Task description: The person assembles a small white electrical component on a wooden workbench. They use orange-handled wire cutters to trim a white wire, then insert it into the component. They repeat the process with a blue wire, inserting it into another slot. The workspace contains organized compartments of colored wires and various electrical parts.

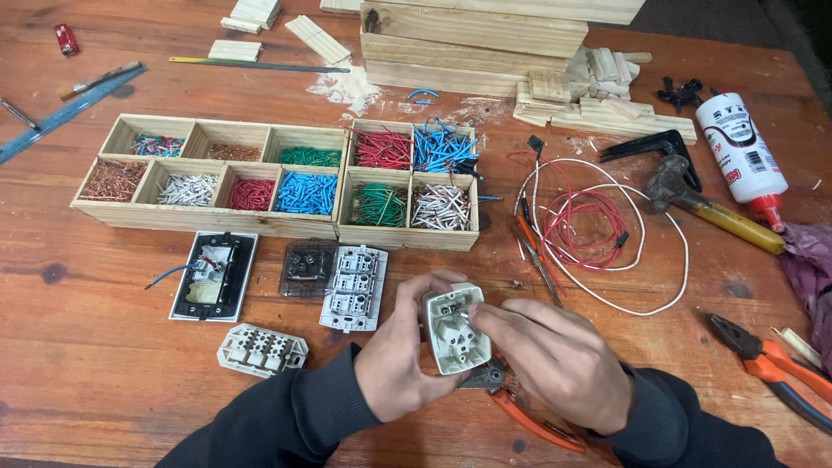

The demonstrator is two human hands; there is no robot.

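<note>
My left hand grips a small white electrical switch module, its open back turned up toward me. My right hand is beside it, fingertips pinched at the module's upper right corner. Under my right hand, orange-handled pliers lie on the wooden table. To the left of my hands lie a white switch block, a dark translucent cover, a black-and-white switch plate with a blue wire, and a white terminal piece.
Two wooden compartment trays hold sorted coloured wire bits. Coiled red and white wire, a hammer, a glue bottle and orange pliers lie right. Wood offcuts are stacked at the back.
</note>
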